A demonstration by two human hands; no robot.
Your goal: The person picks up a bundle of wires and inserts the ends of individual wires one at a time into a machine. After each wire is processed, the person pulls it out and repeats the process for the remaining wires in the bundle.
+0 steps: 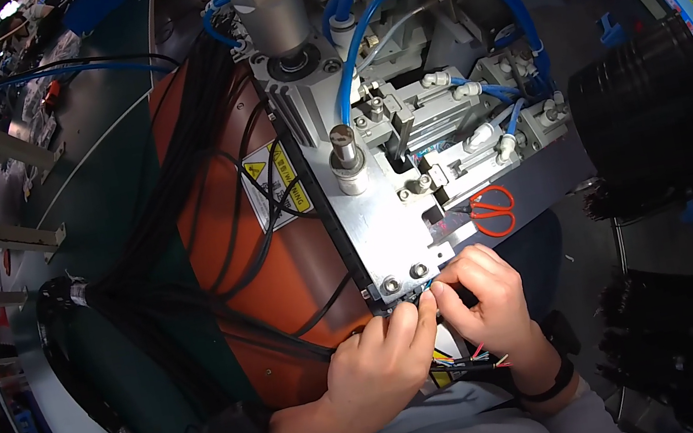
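Hands (pixel 435 321) pinch thin coloured wires (pixel 469 360), steel plate (pixel 396 235).

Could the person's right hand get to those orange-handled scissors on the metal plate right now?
Probably yes. The scissors lie in the open on the plate, just above the right hand, with nothing between them. But that hand's fingers are pinching thin wires together with the left hand.

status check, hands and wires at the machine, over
Left hand and right hand pinch thin coloured wires at the metal machine plate. Orange scissors lie apart. Nothing blocking.
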